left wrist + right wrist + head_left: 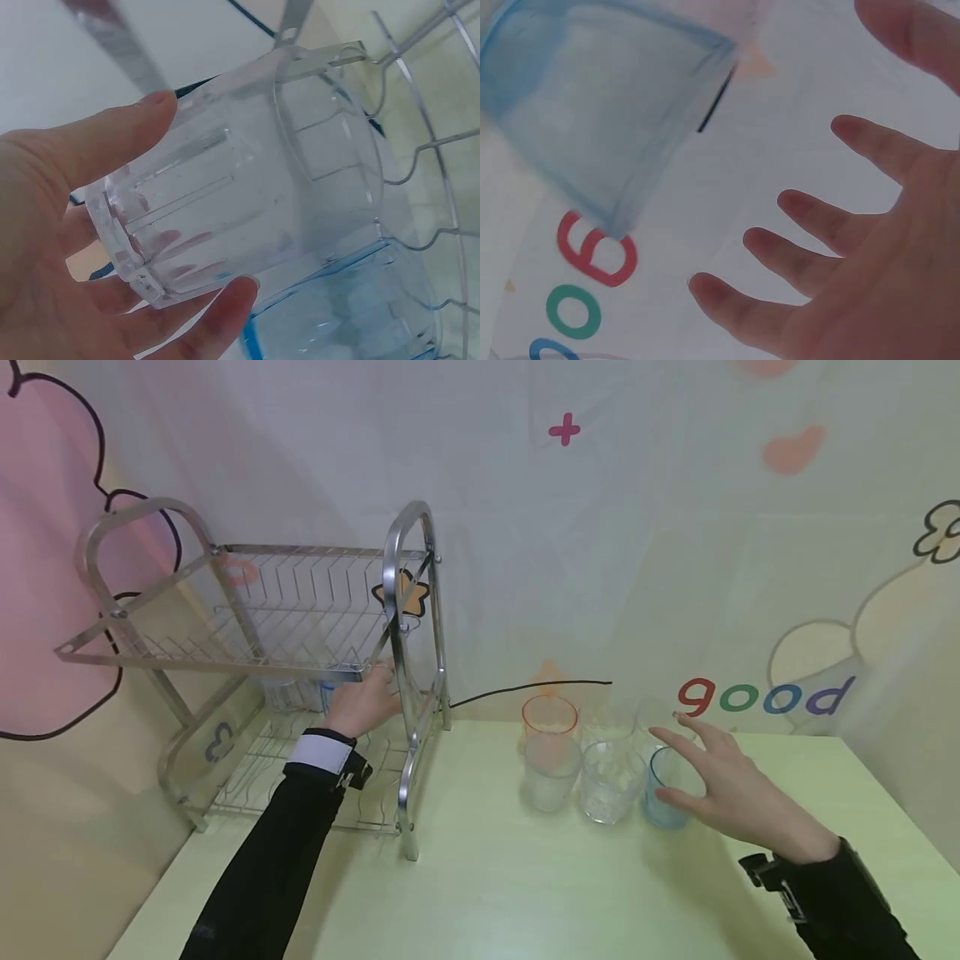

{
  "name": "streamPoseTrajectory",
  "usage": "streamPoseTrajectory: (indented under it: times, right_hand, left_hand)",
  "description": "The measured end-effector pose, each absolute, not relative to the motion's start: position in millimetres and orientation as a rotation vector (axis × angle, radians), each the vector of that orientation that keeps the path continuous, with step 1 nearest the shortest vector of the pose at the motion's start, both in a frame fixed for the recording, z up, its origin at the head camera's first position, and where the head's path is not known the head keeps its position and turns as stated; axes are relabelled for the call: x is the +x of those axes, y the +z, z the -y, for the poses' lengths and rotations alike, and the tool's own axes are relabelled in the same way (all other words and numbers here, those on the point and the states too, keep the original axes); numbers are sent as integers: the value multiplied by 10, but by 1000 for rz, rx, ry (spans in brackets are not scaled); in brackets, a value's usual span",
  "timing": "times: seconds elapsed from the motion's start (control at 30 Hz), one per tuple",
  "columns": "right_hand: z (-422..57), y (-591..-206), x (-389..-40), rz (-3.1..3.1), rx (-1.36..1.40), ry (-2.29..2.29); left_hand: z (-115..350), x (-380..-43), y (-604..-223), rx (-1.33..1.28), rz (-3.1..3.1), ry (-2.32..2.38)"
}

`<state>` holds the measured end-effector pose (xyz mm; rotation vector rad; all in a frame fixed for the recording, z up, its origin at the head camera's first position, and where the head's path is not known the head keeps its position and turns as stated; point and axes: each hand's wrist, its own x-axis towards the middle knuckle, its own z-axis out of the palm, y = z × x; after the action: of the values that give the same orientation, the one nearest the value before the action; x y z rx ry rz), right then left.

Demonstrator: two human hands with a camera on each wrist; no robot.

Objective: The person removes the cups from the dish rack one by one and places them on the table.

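Observation:
My left hand (363,702) reaches inside the lower tier of a metal two-tier dish rack (411,718). In the left wrist view its thumb and fingers grip the base end of a clear glass (217,180), whose rim end lies by the rack wires. Beside that one is a blue-tinted glass (341,311) in the rack. My right hand (738,793) hovers over the table with spread fingers, holding nothing. Nearest to it stands a light blue glass (663,810); the right wrist view shows the fingertips apart from it.
Left of the light blue glass stand a clear glass (609,789), a frosted-looking glass (551,781) and, behind them, a red-rimmed glass (550,717). The rack's upper shelf (210,665) overhangs my left hand. A printed curtain (495,527) hangs behind the pale table (525,893).

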<state>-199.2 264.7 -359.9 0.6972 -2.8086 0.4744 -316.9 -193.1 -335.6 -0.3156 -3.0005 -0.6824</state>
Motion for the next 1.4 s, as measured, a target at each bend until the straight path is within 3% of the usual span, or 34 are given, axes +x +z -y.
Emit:
streamPoseTrajectory:
  times: [0.6, 0.97, 1.4]
  right_hand:
    - [-2382, -3365, -1877, 2672, 745, 733]
    - [-2178, -3458, -1940, 2621, 781, 833]
    - [-1987, -3474, -1911, 2540, 808, 995]
  left_hand:
    - [2003, -2943, -3246, -316, 2807, -851]
    - [2149, -2777, -3342, -363, 2796, -856]
    - [2342, -2528, -3324, -171, 2762, -1303]
